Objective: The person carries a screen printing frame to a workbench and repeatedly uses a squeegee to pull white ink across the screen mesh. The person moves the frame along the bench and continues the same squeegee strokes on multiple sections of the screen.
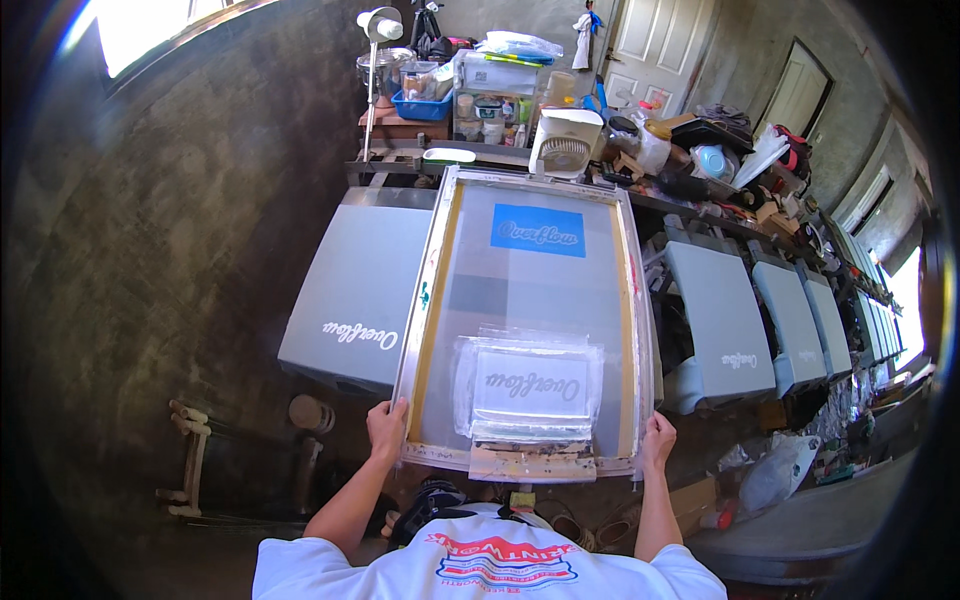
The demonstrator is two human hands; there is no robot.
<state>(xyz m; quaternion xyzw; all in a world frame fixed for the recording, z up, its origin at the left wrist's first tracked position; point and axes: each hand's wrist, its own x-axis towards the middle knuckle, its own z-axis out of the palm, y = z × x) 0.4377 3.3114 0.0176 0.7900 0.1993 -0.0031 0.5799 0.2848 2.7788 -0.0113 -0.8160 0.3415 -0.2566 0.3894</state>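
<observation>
A large screen printing frame point(421, 310) with pale rails and a see-through mesh lies in front of me. My left hand point(387, 430) grips its near left corner, fingers wrapped round the rail. At the near right corner my right hand point(656, 441) is closed on the opposite rail. Far up on the mesh is a blue stencil patch point(510, 214) with script lettering. Nearer to me, a white stencil area point(530, 412) bordered by shiny tape carries mirrored script. A stained beige strip point(530, 465) lies across the near rail.
Left of the frame is a grey printing board point(345, 270) with white script; another printed board point(715, 310) stands to the right, with several more beyond. A small fan point(565, 148), a blue basket point(420, 106) and clutter fill the back. A plastic bag point(778, 472) lies at lower right.
</observation>
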